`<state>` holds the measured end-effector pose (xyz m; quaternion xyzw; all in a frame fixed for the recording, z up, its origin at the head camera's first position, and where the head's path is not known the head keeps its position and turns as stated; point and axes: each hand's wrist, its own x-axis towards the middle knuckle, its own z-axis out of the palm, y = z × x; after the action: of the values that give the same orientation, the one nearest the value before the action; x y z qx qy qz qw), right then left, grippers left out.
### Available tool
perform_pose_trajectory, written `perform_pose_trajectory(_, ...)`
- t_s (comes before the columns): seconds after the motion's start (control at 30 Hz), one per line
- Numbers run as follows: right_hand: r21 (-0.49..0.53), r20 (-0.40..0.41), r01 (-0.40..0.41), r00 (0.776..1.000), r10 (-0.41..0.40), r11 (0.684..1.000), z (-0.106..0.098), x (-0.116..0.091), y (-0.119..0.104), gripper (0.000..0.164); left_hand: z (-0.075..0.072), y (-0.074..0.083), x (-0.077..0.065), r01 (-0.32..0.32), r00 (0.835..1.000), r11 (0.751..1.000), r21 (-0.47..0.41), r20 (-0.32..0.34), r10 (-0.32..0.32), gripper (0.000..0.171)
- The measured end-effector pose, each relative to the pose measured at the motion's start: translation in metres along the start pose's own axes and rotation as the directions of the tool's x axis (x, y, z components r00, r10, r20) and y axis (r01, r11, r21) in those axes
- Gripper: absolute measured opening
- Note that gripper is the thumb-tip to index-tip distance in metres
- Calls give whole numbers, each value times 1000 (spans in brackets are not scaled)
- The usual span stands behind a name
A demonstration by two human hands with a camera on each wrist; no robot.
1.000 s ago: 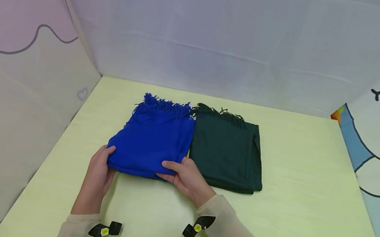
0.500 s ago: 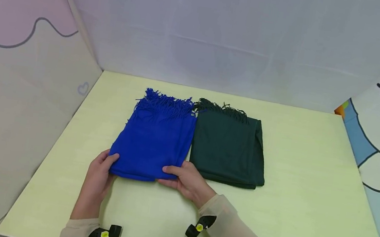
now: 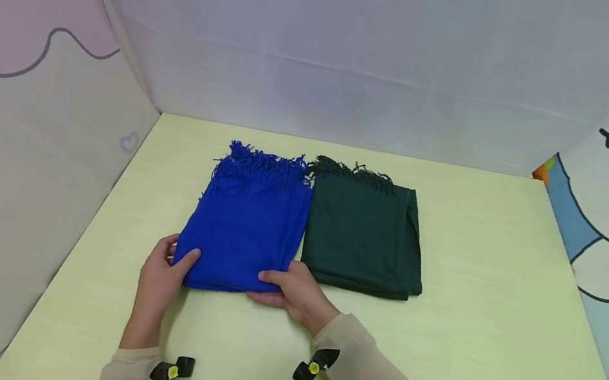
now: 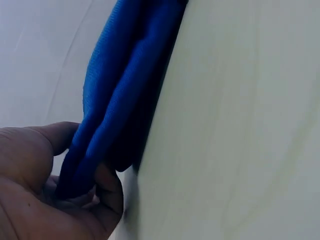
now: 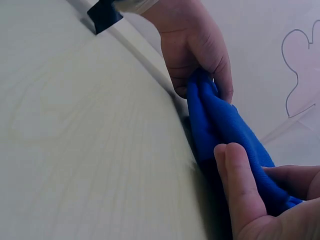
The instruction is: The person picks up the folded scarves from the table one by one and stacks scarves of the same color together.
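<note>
A folded blue scarf [image 3: 243, 227] lies on the table with its fringe at the far end. My left hand [image 3: 163, 271] grips its near left corner, thumb on top and fingers beneath; the left wrist view shows the layered blue edge [image 4: 107, 105] between thumb and curled fingers. At the near right corner, my right hand [image 3: 301, 295] pinches the scarf, thumb above and fingers under the edge. The right wrist view shows both hands on the near edge, which is raised off the table.
A folded dark green scarf [image 3: 362, 237], also fringed at the far end, lies directly right of the blue one. The pale yellow table [image 3: 498, 308] is bordered by a white back wall [image 3: 330, 51] and printed side panels.
Both hands have drawn the near edge of the blue scarf slightly toward the body, flattening it out. The left thumb has shifted further in over the corner. The green scarf stays beside it.
</note>
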<state>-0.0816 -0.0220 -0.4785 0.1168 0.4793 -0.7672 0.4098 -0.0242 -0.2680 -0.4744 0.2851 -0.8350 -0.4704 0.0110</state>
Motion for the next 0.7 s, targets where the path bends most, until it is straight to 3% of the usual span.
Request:
perform_pose_trajectory(0.23, -16, -35, 29, 999, -30, 999, 6, 3, 1, 61, -4, -1, 2, 22, 997, 1000, 1, 71, -22, 67)
perform_pose_trajectory(0.33, -79, -36, 35, 999, -37, 996, 6, -1, 0, 57, -6, -1, 3, 12, 996, 1000, -13, 89, -11, 66)
perform_pose_trajectory(0.43, -182, -31, 61, 997, -68, 981, 4, -6, -3, 42, -6, 0, 3, -23, 997, 1000, -8, 70, 24, 63)
perform_pose_trajectory(0.53, -303, -38, 106, 992, -123, 947, 3, -11, -7, 12, -5, 3, 1, -55, 998, 998, 17, 14, 55, 59)
perform_pose_trajectory(0.57, -337, -38, 121, 989, -142, 934, 3, -12, -8, 10, -5, 5, 1, -61, 998, 998, 25, -3, 62, 58)
perform_pose_trajectory(0.7, -477, -38, 169, 976, -213, 862, 2, -17, -14, 39, -4, 13, 0, -66, 997, 997, 44, -42, 68, 58)
